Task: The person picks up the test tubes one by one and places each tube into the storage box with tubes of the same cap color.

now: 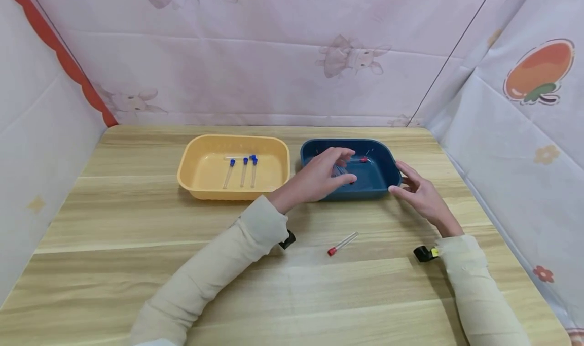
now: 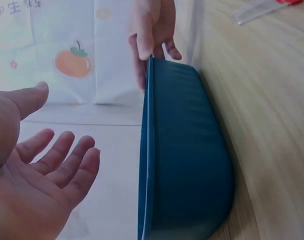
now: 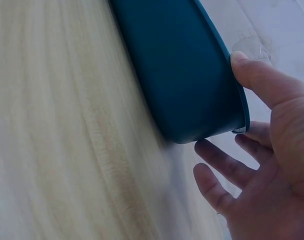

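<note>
My left hand [image 1: 325, 176] hovers over the left part of a dark blue plastic tray [image 1: 383, 189], its fingers apart and nothing between them. In the left wrist view, that hand [image 2: 47, 170] shows its bare palm beside the tray's rim. My right hand [image 1: 422, 196] holds the right end of the blue tray, thumb [image 3: 244, 65] at the rim and fingertips against the end wall. Inside the blue tray lie test tubes with red caps [image 1: 363, 160], partly hidden by my left hand. A red-capped test tube [image 1: 344, 243] lies on the table in front.
To the left stands a yellow tray [image 1: 183, 179] holding several test tubes with blue caps [image 1: 245, 161]. Both trays are on a wood-grain table [image 1: 137, 244]. Printed cloth walls [image 1: 219, 77] enclose the table at the back and sides.
</note>
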A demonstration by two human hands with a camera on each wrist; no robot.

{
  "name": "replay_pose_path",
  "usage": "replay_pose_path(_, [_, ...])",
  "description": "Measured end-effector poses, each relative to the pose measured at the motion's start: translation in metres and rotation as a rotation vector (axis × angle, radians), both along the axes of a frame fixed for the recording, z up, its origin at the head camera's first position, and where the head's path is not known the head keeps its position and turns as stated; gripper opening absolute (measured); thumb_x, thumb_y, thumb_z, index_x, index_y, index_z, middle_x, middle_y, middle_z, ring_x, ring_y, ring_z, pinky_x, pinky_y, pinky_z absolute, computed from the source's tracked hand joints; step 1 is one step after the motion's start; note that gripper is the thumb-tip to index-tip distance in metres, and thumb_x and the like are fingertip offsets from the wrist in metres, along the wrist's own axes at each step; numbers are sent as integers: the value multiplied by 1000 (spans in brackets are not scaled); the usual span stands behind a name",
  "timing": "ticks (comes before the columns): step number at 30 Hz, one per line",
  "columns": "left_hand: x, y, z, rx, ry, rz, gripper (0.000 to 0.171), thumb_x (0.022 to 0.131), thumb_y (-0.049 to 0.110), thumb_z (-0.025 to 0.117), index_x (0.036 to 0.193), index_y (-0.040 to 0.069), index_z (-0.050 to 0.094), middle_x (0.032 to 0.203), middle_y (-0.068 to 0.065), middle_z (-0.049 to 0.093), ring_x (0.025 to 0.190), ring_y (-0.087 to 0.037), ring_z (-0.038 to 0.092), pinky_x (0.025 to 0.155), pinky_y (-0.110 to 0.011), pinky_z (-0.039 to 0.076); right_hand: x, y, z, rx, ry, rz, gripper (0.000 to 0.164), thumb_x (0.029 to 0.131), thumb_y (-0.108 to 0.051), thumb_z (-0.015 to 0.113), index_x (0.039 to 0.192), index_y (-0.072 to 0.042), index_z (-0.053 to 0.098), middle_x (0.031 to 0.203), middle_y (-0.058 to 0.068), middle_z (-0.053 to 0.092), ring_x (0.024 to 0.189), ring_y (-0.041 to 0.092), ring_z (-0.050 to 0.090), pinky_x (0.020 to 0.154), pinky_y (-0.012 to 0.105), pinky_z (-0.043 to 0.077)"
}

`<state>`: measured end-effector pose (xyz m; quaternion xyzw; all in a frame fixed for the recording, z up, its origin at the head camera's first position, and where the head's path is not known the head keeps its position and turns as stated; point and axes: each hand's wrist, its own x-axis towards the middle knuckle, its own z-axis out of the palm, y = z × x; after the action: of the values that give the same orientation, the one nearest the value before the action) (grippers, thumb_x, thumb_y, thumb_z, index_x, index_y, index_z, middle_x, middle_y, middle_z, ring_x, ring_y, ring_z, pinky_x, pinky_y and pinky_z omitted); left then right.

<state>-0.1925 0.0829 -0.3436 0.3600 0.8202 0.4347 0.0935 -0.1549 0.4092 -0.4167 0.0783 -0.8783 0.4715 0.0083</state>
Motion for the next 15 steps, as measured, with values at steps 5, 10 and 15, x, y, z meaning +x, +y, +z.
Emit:
replay_pose_path(5, [10, -9, 0, 1, 7, -94, 54, 103, 24, 68, 150, 7, 49, 141, -8, 56, 121, -17, 58, 101, -31, 51, 0, 0, 1, -2, -5, 1, 74, 101, -17, 70, 164, -16, 31, 169, 12, 24, 114, 7, 58, 85, 9, 49])
replay_pose_path(10, [17, -15, -6, -40, -11, -170, 52, 103, 23, 67, 150, 8, 50, 144, -6, 55, 121, -16, 59, 98, -25, 51, 0, -1, 1, 7, -7, -5, 74, 101, -18, 70, 164, -17, 32, 169, 11, 24, 116, 11, 58, 85, 9, 49])
replay_pose_path(15, [24, -17, -16, -75, -33, -230, 52, 101, 17, 70, 148, 5, 52, 145, -9, 55, 118, -16, 62, 97, -25, 52, 1, -1, 2, 11, -5, -7, 74, 101, -18, 70, 164, -17, 32, 169, 11, 25, 118, 17, 59, 85, 9, 49])
